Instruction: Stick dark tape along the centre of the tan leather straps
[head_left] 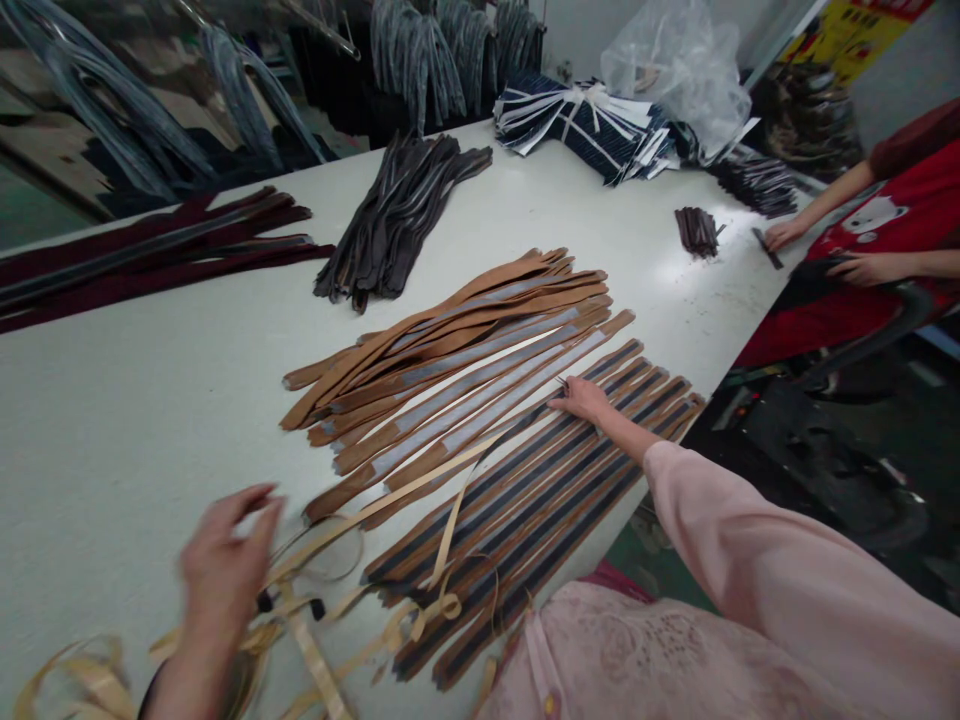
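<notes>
My right hand point(581, 398) rests on the far end of a row of tan leather straps with dark tape strips point(540, 490), fingers pressed down at a strap's tip. Whether it pinches anything is hard to see. My left hand point(221, 565) hovers blurred near the table's front edge, fingers curled over thin curly beige peel-off ribbons point(322, 570). One ribbon runs from there toward my right hand. Behind lies a heap of tan straps with grey tape point(457, 365).
On the white table point(135, 400) lie a pile of dark brown straps point(401, 215), maroon straps point(150, 255) at the left, a tied navy bundle point(585, 125), a clear plastic bag point(675, 70). A person in red point(877, 240) works at the right end.
</notes>
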